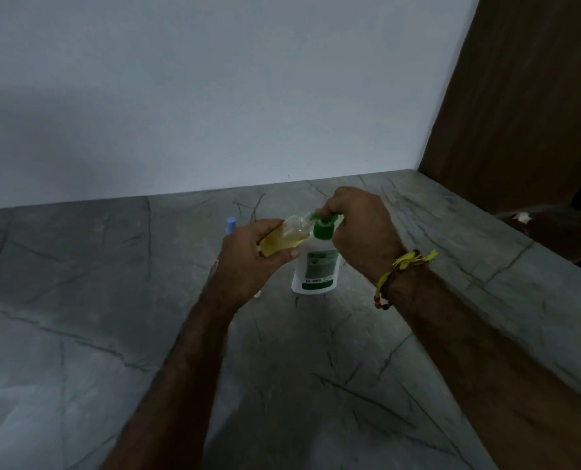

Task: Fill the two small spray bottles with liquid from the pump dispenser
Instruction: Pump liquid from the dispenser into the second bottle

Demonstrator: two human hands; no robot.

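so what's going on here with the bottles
A person is refilling a small spray bottle from a white pump dispenser standing on a grey stone counter. The left hand holds the small bottle tilted, its open mouth up against the green pump nozzle, and it already holds yellowish liquid. The right hand is on the pump head. Behind the left hand a blue cap shows, probably the second bottle, mostly hidden.
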